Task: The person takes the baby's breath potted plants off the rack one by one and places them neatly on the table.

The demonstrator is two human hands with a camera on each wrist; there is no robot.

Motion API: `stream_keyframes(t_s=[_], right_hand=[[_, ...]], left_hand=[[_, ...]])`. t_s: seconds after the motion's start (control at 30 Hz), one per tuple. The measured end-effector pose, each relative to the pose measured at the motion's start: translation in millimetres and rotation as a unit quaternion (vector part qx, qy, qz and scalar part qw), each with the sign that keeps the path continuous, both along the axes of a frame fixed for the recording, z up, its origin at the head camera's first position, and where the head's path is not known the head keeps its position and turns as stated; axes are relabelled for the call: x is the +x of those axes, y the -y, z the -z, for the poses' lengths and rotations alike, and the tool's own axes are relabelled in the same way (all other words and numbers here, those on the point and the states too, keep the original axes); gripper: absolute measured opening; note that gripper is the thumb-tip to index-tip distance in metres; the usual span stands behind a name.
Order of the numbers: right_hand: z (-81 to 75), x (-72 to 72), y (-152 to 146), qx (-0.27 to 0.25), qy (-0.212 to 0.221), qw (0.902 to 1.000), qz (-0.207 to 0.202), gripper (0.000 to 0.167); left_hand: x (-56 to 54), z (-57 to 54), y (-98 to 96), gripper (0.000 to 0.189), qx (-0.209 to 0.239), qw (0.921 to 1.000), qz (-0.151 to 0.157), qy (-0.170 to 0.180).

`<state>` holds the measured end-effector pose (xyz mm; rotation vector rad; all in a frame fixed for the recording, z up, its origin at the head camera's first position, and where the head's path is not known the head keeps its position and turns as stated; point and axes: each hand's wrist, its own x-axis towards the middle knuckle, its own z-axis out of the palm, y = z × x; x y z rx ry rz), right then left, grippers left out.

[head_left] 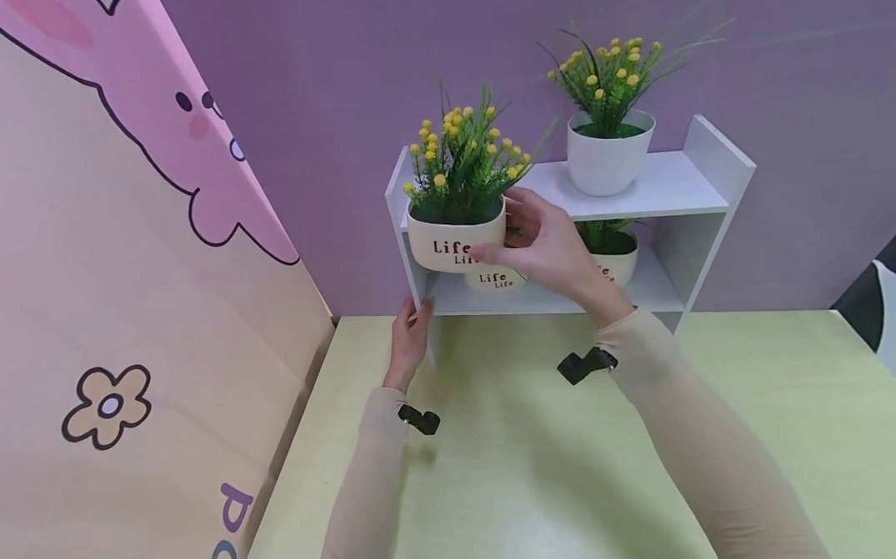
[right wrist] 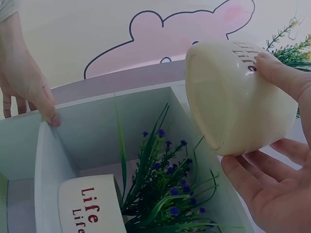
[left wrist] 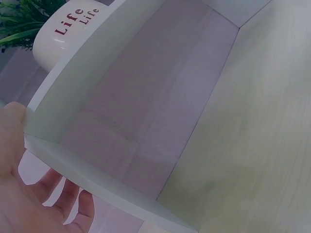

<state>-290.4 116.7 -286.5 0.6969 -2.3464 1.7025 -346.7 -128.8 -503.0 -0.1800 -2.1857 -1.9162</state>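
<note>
The fingers [right wrist: 250, 179] of the right hand [head_left: 555, 246] are curled part-way, thumb on the front and the others round the side and back, gripping a glossy cream pot with dark "Life" lettering and yellow-flowered greenery [head_left: 454, 237]. That pot is held up in front of the left end of a white two-tier shelf [head_left: 688, 190]; whether it touches the shelf cannot be told. The left hand [head_left: 411, 339] holds the unit's left side panel near the lower board, thumb on the front edge and the other fingers on the outer face.

On the upper board, towards the right, stands a plain white round pot with yellow flowers [head_left: 608, 160]. The lower board carries a cream lettered pot with blue-purple flowers [right wrist: 92, 204] at the left and another cream lettered pot with green leaves [head_left: 618, 265] further right, partly hidden by the right hand.

The shelf stands at the back of a pale yellow-green table [head_left: 517, 477] with faint wood grain, where soft shadows fall beneath the arms. Behind rises a purple wall [head_left: 322, 143]. Along the left side runs a cream wall [head_left: 81, 312] bearing a pink cartoon animal [head_left: 163, 117], an outlined flower [head_left: 108, 408] and coloured letters [head_left: 230, 535]. A black-and-white chair [head_left: 895, 285] shows at the right edge.
</note>
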Motion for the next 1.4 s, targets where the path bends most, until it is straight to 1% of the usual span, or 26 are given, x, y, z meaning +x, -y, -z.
stream_keyframes(t_s=[0.1,0.27,0.37,0.47,0.57,0.7,0.87,0.97,1.1,1.4], right_hand=[[4.7,2.6,-1,-0.014,0.000,0.9999,-0.007,0.079],[13.9,7.3,-3,-0.010,-0.002,0.9999,-0.012,0.078],[21.3,10.5,-3,0.004,-0.016,0.9998,-0.009,0.077],[28.2,13.8,-2,0.017,-0.039,0.9991,-0.008,0.078],[33.4,17.0,-2,0.012,-0.046,0.9988,-0.016,0.079],[40.6,20.5,-2,-0.003,-0.033,0.9991,-0.025,0.083],[49.0,21.7,-4,-0.002,-0.029,0.9992,-0.026,0.083],[53.2,21.7,-6,-0.002,-0.026,0.9993,-0.027,0.080],[56.7,23.4,-8,-0.003,-0.017,0.9994,-0.030,0.078],[65.7,24.6,-12,-0.007,-0.001,0.9993,-0.038,0.078]], left_hand=[[0.4,-0.4,-0.6,0.049,-0.002,1.0000,-0.004,0.005],[1.2,-1.3,-1.5,0.050,-0.006,0.9999,-0.011,0.012],[0.1,-1.3,-1.7,0.050,-0.008,0.9997,-0.014,0.016],[-1.8,-1.2,-1.7,0.049,-0.011,0.9996,-0.017,0.019],[-2.6,-1.4,-1.8,0.048,-0.012,0.9996,-0.020,0.017],[-2.2,-1.1,-1.9,0.050,-0.017,0.9994,-0.023,0.021],[-2.0,-1.5,-1.5,0.054,-0.027,0.9987,-0.026,0.035],[-2.2,-1.8,-1.2,0.056,-0.023,0.9987,-0.025,0.039],[-2.1,-1.9,-1.0,0.055,-0.014,0.9990,-0.020,0.036],[-2.2,-0.8,-1.1,0.054,-0.004,0.9992,-0.013,0.036]])
